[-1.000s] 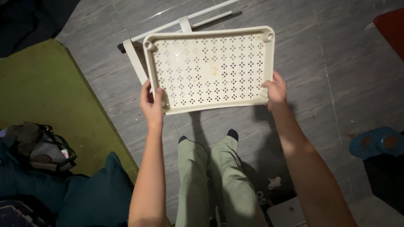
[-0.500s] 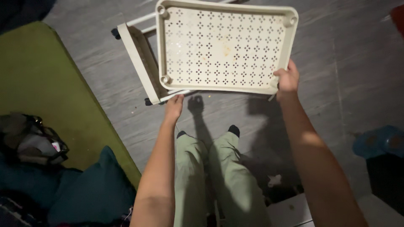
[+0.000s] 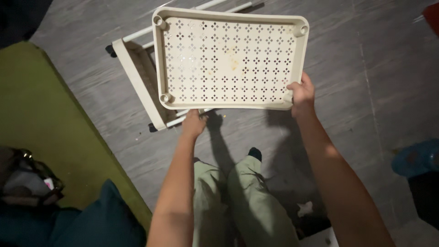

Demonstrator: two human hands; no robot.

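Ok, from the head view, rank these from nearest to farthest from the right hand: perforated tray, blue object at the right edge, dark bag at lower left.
1. perforated tray: its lower right corner is gripped by the right hand.
2. blue object: on the floor, lower right.
3. dark bag: far lower left, past the green mat.

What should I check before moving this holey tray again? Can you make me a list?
1. Right hand grips the cream perforated tray at its near right corner: ok.
2. Left hand holds the tray: not ok, it sits at the near edge, below it.
3. Tray is empty: ok.
4. Corner sockets unblocked: cannot tell.
5. Shelf frame on the floor lies under the tray: ok.
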